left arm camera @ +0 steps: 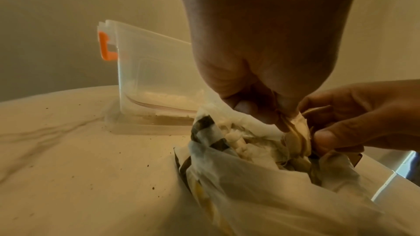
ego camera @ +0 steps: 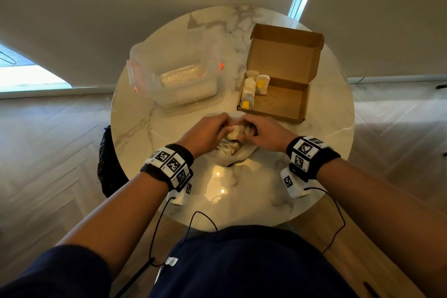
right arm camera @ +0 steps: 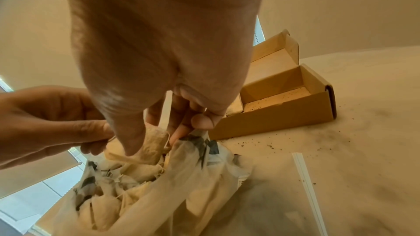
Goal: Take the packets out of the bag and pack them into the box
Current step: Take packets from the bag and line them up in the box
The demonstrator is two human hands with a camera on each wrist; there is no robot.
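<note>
Both hands meet at the mouth of the white plastic bag [ego camera: 238, 152]: left hand [ego camera: 208, 132] and right hand [ego camera: 263, 134] pinch one tea bag [right arm camera: 152, 145]; the cardboard box [ego camera: 290, 104] lies beyond the right hand.

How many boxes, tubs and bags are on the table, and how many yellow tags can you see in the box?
Cardboard box: 1
Clear plastic tub: 1
White bag: 1
Yellow tags in the box: 2
Total: 5
The packets inside the bag are too bunched up to count.
</note>
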